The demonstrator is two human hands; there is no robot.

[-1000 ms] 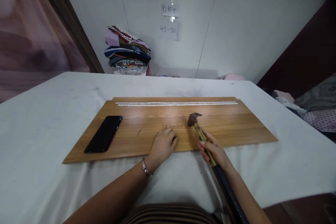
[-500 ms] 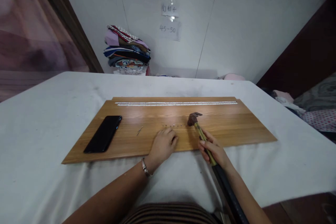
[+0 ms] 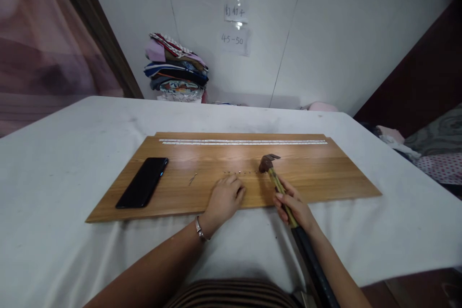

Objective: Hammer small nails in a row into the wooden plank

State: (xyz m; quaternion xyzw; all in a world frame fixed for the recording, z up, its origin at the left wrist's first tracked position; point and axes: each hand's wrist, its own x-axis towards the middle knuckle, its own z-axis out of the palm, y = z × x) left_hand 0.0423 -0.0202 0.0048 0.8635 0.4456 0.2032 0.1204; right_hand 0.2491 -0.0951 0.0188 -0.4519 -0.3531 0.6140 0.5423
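Note:
My right hand (image 3: 294,206) is wrapped round a claw hammer (image 3: 280,187), gripping its yellow-green shaft above the black lower handle. The rusty head is at the right end of a short row of small nail heads (image 3: 239,172) in a wooden board (image 3: 317,173). Whether the head touches the wood, I cannot tell. Palm down on the board's near part lies my left hand (image 3: 224,198), its fingers slightly bent and just short of the row, with nothing seen in them. Left of it are a few loose nails (image 3: 193,179).
A black phone (image 3: 142,183) lies on the board's left side. Two white measuring strips (image 3: 241,142) run along the far edge. The board rests on a table with a white cloth (image 3: 54,168). Folded clothes (image 3: 176,67) are stacked behind, below handwritten paper notes (image 3: 235,39) on the wall.
Both hands and the hammer keep their places on and over the board. Only the camera's view shifts slightly. A small blue glint now shows on the phone's edge.

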